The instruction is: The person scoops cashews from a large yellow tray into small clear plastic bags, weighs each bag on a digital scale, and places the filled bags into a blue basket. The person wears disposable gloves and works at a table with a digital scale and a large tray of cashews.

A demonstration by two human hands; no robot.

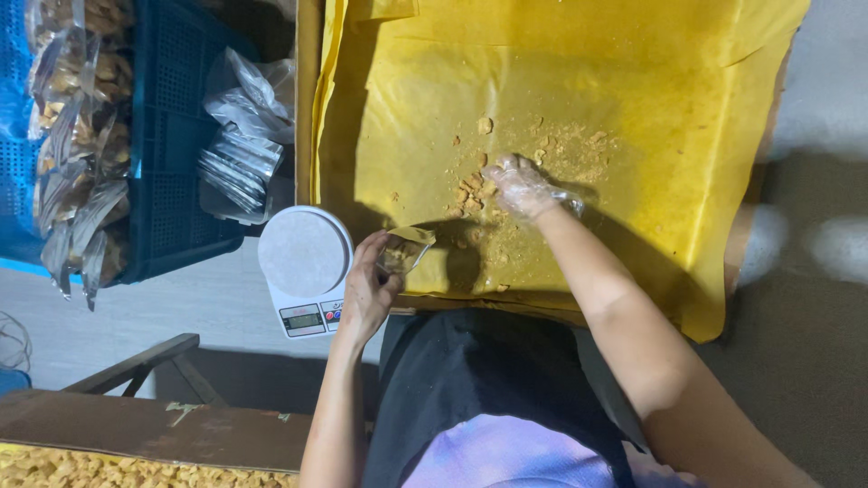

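Nearest to you, your lap shows a black apron over a pale purple top, and at the lower left corner lies a strip of golden snack pieces (108,470) beside a dark wooden frame (136,366).

Your left hand (369,289) is bare and closed around a small clear pouch (407,250), holding its mouth toward the yellow sheet. The pouch sits at the near edge of that sheet, just beside the shadow your arm throws.

Just left of that hand stands 1 white kitchen scale (306,262) with a round platter, on the grey tabletop (181,303).

Farther out, your right hand (524,188) wears a thin clear plastic glove. Its fingers are curled down, narrow, onto a small heap of broken brown snack pieces (470,194); whether it actually pinches any piece, you cannot tell. The heap lies between that hand and the pouch, near both.

The yellow sheet (633,81) spreads well beyond, dusted with crumbs (570,145) around the gloved hand.

To the far left, a blue crate (172,136) holds filled clear packets (81,136), and a bundle of empty pouches (240,158) rests against its side.
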